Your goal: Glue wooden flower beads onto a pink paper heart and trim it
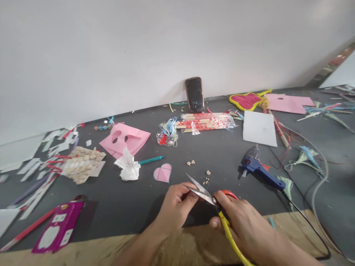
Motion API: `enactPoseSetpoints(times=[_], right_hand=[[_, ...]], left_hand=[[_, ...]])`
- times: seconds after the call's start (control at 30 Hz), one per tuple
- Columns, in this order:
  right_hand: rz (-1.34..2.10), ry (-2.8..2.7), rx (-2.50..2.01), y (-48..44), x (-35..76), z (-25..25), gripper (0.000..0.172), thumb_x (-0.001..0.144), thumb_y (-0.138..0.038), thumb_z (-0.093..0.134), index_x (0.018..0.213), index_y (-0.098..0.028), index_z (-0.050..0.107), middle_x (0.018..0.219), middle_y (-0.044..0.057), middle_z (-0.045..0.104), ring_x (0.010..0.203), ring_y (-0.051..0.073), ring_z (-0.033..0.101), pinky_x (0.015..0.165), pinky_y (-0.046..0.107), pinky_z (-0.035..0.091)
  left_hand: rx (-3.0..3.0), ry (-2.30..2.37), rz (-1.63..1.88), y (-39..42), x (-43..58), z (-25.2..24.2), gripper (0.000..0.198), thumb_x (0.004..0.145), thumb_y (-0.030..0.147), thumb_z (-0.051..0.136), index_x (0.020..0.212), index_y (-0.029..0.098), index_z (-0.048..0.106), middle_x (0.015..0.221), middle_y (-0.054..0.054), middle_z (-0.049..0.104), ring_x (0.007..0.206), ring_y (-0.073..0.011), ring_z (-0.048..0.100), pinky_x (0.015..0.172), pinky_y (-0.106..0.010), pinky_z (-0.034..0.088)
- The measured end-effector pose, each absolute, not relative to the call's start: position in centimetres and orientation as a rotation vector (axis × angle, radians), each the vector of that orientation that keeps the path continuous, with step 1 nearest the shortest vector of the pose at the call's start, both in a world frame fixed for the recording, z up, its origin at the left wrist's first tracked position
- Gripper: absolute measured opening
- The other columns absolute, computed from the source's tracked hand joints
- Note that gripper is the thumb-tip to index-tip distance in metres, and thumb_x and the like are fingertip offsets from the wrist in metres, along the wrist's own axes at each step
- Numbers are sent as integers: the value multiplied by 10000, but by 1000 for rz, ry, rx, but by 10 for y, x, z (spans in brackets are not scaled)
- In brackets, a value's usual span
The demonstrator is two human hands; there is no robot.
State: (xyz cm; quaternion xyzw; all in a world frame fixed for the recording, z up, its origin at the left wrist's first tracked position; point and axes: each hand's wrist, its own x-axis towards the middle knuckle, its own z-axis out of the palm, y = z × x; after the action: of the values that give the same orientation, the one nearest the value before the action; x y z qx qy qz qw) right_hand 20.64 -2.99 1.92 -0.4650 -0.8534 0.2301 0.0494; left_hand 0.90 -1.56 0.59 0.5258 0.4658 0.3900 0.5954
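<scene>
My right hand is shut around a pair of scissors with pointed steel blades, a red loop and a long yellow handle. My left hand meets the blades from the other side, with its fingertips pressed at their base. The blades are together and point up and left. Whatever lies between my fingers and the steel is hidden or too small to tell. Several small beige beads lie just beyond the blade tips.
A blue glue gun lies to the right, its black cord running along the table. A pink heart cutout, crumpled tissue and pink card with eye holes lie ahead. A phone leans against the wall. Paper scraps cover the table's sides.
</scene>
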Motion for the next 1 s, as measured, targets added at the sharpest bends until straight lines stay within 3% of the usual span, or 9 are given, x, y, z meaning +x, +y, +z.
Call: enactPoseSetpoints(times=[0.17,0.37,0.6,1.0], right_hand=[[706,-2605,-1425,-28,208,22,244,929,-451,409,947,-211,445,734,39,638,615,228,626,516,302,369],[663,-2601,-1491,-29,206,27,292,812,-336,569,1041,-192,462,880,84,635,766,271,640,608,342,439],[793,-2594,-1571,-32,201,22,238,892,-421,475,952,-191,459,817,83,627,690,252,628,584,337,427],[777,-2597,-1453,-30,203,23,192,930,-381,406,960,-197,449,778,58,635,664,231,617,561,310,380]], left_hand=[[1243,1079,922,-14,9,8,319,869,362,553,709,121,689,676,-45,627,644,-138,529,604,-227,386],[1191,1062,874,-16,14,14,253,854,308,567,722,128,684,677,-37,638,653,-141,532,618,-232,389],[1168,1069,862,-15,14,10,241,847,287,570,710,134,695,697,-41,653,687,-157,566,645,-242,405],[1116,1000,902,-14,12,6,281,837,361,606,708,137,718,668,-44,668,681,-160,585,661,-248,418]])
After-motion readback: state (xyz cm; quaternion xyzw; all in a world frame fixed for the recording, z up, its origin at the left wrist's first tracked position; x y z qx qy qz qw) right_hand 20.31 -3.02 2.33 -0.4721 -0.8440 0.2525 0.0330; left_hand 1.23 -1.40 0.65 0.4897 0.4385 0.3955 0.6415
